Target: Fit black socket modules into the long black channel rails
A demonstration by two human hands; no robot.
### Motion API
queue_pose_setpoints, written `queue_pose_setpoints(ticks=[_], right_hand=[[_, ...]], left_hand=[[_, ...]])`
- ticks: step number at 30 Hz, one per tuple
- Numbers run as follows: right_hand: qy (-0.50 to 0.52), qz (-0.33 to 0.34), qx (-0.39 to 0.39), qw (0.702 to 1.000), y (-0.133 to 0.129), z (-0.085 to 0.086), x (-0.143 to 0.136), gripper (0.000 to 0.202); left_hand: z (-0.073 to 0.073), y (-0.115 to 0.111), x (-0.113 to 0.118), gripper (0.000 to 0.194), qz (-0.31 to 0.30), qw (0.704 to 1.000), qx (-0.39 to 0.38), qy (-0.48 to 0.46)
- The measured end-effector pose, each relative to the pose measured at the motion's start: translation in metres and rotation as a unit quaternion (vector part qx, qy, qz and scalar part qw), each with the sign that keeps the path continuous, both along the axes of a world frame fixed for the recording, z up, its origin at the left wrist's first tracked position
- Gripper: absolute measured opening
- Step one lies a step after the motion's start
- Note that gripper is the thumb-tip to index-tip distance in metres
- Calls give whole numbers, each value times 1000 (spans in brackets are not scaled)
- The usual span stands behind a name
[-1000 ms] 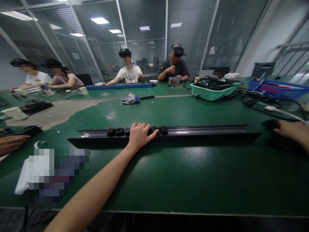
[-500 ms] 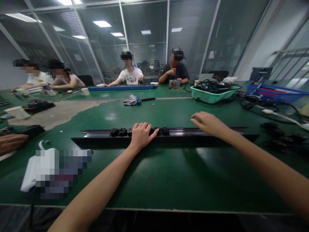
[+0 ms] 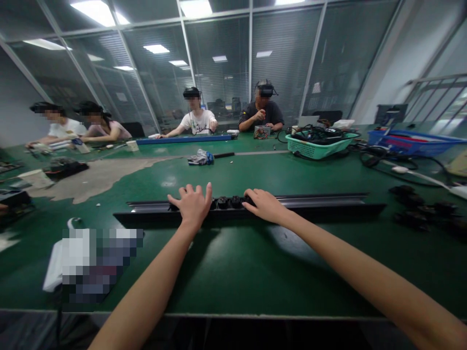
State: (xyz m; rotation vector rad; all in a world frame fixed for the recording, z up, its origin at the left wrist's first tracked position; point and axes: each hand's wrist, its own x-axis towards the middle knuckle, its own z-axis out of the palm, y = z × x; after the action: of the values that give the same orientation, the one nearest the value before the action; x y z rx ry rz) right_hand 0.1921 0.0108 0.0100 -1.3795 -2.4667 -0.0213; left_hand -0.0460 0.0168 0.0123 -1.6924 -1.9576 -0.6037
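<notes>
A long black metal channel point(image 3: 328, 211) lies across the table, its inner faces shiny. Inside it, left of centre, stands a row of small black parts point(image 3: 222, 202), too small to identify. My left hand point(image 3: 194, 208) is over the left end of that row, fingers spread apart, hiding some parts. At the row's right end, my right hand point(image 3: 268, 205) has bent fingers and thumb around a black part point(image 3: 248, 199), mostly covered by the fingers. More loose black parts point(image 3: 419, 206) lie heaped right of the channel.
A green basket point(image 3: 317, 149) of cables and a blue basket point(image 3: 408, 141) stand at the back right. Grey-blue gloves point(image 3: 200, 157) lie behind the channel. A white object point(image 3: 54, 262) is at the front left. Several people sit across the table point(image 3: 233, 272).
My right hand has come left and down from above the channel onto the row's right end. My left hand has shifted left and spread its fingers. The camera view has tilted slightly up.
</notes>
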Motion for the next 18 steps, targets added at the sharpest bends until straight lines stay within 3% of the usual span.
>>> queue_pose_setpoints(ticks=[5,18], right_hand=[[33,6,-14,999,-2,-5,3,38],[70,4,-16,997,0,-8,27,32]], left_hand=[[2,4,-9,79,62,996,-46,-49],[5,-3,-2,78,42,997,-61,-15]])
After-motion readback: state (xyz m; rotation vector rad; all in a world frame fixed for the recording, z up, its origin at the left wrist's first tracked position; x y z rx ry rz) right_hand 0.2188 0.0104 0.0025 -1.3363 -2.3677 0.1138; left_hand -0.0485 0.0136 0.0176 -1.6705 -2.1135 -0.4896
